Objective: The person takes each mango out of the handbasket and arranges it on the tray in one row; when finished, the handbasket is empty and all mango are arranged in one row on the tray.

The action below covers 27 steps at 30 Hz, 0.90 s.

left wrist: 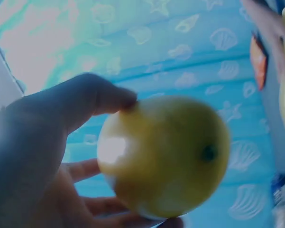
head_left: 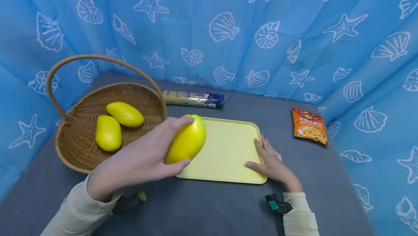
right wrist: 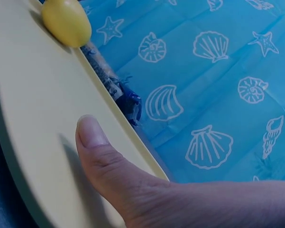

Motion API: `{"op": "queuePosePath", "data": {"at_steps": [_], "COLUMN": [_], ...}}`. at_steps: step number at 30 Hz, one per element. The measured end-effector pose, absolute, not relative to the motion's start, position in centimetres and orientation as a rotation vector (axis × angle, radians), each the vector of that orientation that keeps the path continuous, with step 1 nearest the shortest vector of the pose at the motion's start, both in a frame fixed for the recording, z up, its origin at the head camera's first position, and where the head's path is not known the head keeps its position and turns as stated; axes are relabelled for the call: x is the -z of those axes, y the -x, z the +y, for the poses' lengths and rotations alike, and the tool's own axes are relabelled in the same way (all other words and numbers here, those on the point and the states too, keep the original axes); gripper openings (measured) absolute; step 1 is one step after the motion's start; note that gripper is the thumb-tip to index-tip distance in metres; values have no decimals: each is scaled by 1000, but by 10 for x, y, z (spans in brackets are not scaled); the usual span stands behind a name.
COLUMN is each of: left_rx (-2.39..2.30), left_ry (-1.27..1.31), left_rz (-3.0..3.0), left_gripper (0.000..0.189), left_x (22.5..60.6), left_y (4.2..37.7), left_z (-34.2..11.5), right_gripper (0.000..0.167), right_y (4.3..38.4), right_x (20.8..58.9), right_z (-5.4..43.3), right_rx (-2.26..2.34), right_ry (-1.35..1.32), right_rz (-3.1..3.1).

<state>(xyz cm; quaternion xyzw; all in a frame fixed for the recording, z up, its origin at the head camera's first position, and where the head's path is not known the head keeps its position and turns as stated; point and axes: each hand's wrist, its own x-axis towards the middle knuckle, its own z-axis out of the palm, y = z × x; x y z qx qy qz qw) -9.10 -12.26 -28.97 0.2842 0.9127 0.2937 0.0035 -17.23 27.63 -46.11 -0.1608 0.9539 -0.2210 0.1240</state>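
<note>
In the head view the left hand [head_left: 148, 156] slants rightward, fingers clamped round a mango [head_left: 187, 139] above the left end of the tray [head_left: 225, 156], the right hand [head_left: 273, 163] spreading its fingers at the right rim; in the left wrist view, thumb opposes fingers; in the right, the thumb extends straight.

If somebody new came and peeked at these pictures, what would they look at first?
Probably the shiny yellow mango gripped in the person's left hand, near the middle of the head view. Next might come the big woven basket on the left, with its tall handle and two more mangoes inside. The bright blue curtain behind the table stands out too, covered in white seashells and starfish.
</note>
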Motion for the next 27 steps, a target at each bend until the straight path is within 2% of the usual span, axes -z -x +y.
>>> {"op": "queuePosePath", "data": {"at_steps": [8, 16, 20, 27], "left_rx": [-977, -1021, -995, -918], "left_ry": [-832, -396, -259, -197], "left_rz": [2926, 2994, 3059, 3089], "left_gripper": [75, 80, 76, 75], "left_x": [338, 399, 412, 418], "left_y": [139, 174, 179, 188], "left_z": [-75, -17, -3, 11], "right_gripper": [98, 99, 99, 100], "right_y": [176, 171, 170, 170], "right_x": [459, 457, 460, 461], "right_z": [277, 274, 271, 272], "right_rx": [640, 635, 634, 622], "right_ry": [452, 442, 448, 433], "right_rz": [2795, 2815, 2806, 2812]}}
